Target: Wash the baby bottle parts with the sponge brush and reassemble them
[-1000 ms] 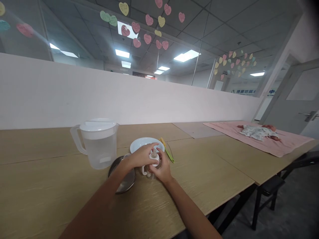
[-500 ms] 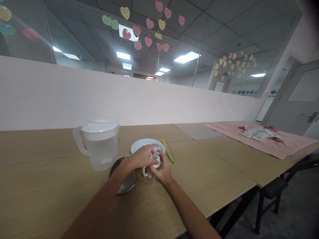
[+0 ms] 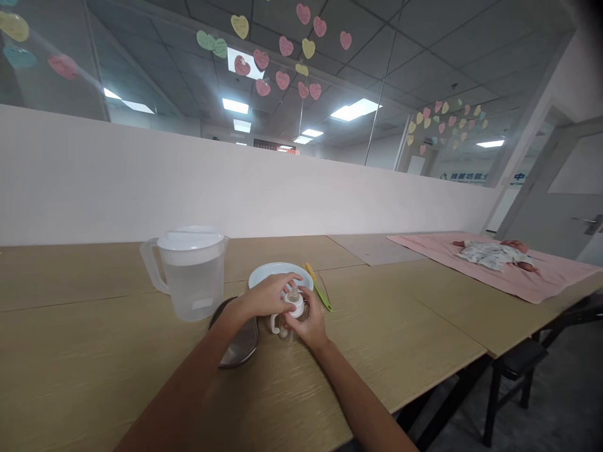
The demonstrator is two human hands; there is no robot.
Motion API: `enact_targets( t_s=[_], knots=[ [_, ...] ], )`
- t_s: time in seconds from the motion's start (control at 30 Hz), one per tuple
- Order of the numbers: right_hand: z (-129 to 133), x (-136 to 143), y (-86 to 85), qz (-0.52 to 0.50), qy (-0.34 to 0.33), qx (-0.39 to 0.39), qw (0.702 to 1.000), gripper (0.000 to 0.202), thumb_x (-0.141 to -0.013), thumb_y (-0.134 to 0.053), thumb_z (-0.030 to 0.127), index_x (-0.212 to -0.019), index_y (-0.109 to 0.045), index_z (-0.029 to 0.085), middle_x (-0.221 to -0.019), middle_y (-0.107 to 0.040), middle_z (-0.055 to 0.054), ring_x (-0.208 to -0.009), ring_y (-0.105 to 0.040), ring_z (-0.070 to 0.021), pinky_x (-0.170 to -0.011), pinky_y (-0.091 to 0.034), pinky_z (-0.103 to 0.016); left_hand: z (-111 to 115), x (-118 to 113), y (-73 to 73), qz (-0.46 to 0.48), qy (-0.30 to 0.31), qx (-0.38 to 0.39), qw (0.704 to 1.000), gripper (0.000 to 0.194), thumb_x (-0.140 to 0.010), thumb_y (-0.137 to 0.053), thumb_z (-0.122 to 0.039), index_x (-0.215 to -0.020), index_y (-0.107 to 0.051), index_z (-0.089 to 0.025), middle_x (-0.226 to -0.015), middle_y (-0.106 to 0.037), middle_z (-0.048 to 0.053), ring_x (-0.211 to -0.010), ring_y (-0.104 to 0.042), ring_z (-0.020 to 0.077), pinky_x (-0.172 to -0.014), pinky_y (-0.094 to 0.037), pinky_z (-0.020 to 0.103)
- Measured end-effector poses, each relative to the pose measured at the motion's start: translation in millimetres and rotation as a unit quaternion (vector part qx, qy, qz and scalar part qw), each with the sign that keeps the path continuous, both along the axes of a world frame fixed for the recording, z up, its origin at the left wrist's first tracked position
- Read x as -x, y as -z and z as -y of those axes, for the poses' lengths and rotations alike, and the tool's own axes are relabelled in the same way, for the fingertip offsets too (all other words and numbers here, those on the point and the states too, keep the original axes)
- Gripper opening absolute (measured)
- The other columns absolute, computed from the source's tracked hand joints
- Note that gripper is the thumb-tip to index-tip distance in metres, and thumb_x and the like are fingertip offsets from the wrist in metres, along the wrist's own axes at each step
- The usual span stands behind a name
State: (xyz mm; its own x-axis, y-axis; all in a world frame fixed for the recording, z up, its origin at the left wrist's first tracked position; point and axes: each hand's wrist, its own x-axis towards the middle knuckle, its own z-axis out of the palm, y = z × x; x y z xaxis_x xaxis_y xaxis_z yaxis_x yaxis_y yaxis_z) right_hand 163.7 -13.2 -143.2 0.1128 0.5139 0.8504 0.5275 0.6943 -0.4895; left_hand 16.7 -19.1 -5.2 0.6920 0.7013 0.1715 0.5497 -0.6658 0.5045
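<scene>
A baby bottle (image 3: 294, 306) with a white collar, a clear teat and a white handle is held upright between my hands over the table. My left hand (image 3: 269, 295) reaches across the metal tray, its fingers round the bottle's collar. From the right, my right hand (image 3: 311, 321) wraps round the bottle's side, thumb at the collar. Just behind the hands lies a white plate (image 3: 264, 270), partly covered by them. A brush (image 3: 321, 292) with a yellow head and green handle rests right of the plate. The bottle's lower part is largely hidden by the fingers.
A lidded clear pitcher (image 3: 196, 282) stands left of the plate. The kidney-shaped metal tray (image 3: 244, 348) lies under my left forearm. Far right, a doll (image 3: 494, 253) in patterned clothes lies on a pink cloth (image 3: 541, 285). A black stool (image 3: 521, 358) stands beyond the table's edge.
The view has shifted very slightly. Both hands stay on the bottle, with no clear change in their hold.
</scene>
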Motion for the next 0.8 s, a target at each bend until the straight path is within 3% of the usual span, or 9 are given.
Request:
enact_targets(
  t_s=[0.2,0.37,0.5,0.6,0.73,0.8],
  knots=[
    [2.1,0.7,-2.4,0.010,0.014,-0.004,1.000,0.056,-0.066,-0.066,0.034,-0.116,-0.046,0.021,-0.098,-0.063,-0.006,-0.086,-0.063,-0.0200,-0.075,-0.052,-0.033,11.6,-11.8,-0.5,-0.046,-0.094,-0.058,0.993,0.058,-0.072,-0.056,-0.050,-0.121,-0.051,-0.019,-0.112,-0.061,0.009,-0.103,-0.055,0.0266,-0.085,-0.043,0.033],
    [2.7,2.1,-2.1,0.000,0.012,0.005,1.000,0.054,-0.067,-0.066,0.033,-0.116,-0.046,0.020,-0.097,-0.063,-0.006,-0.086,-0.063,-0.0202,-0.074,-0.052,-0.034,8.4,-13.1,1.6,-0.055,-0.068,-0.069,0.994,0.051,-0.072,-0.057,-0.038,-0.120,-0.052,-0.020,-0.104,-0.064,0.006,-0.099,-0.057,0.0249,-0.081,-0.043,0.030],
    [2.1,2.1,-0.7,0.003,0.008,-0.006,1.000,0.050,-0.067,-0.066,0.032,-0.113,-0.048,0.020,-0.100,-0.063,-0.007,-0.089,-0.062,-0.0203,-0.075,-0.053,-0.034,3.9,-11.0,1.0,-0.057,-0.053,-0.049,0.996,0.053,-0.072,-0.057,-0.038,-0.121,-0.052,-0.019,-0.101,-0.065,0.006,-0.097,-0.058,0.0243,-0.081,-0.043,0.030],
    [0.6,1.0,0.8,0.003,0.006,-0.015,1.000,0.052,-0.067,-0.067,0.034,-0.113,-0.048,0.020,-0.101,-0.063,-0.007,-0.091,-0.062,-0.0209,-0.077,-0.052,-0.035,5.2,-7.0,-3.1,-0.049,-0.050,-0.018,0.997,0.062,-0.071,-0.058,-0.039,-0.128,-0.046,-0.019,-0.107,-0.063,0.007,-0.100,-0.057,0.0240,-0.082,-0.043,0.029],
    [-1.4,-0.7,3.2,0.006,0.002,-0.017,1.000,0.053,-0.068,-0.068,0.036,-0.114,-0.047,0.020,-0.105,-0.061,-0.009,-0.096,-0.060,-0.0222,-0.081,-0.052,-0.037,6.7,10.1,-10.8,-0.086,-0.059,0.031,0.994,0.088,-0.065,-0.063,-0.042,-0.141,-0.024,-0.019,-0.126,-0.054,0.011,-0.111,-0.053,0.0245,-0.085,-0.043,0.028],
    [-1.8,-1.1,4.2,0.007,0.004,-0.012,1.000,0.052,-0.068,-0.068,0.037,-0.114,-0.048,0.020,-0.105,-0.061,-0.009,-0.096,-0.060,-0.0224,-0.082,-0.051,-0.037,1.4,22.4,-10.2,-0.123,-0.079,0.023,0.989,0.089,-0.063,-0.065,-0.039,-0.140,-0.026,-0.018,-0.132,-0.049,0.012,-0.115,-0.050,0.0260,-0.085,-0.043,0.028]
  ],
)
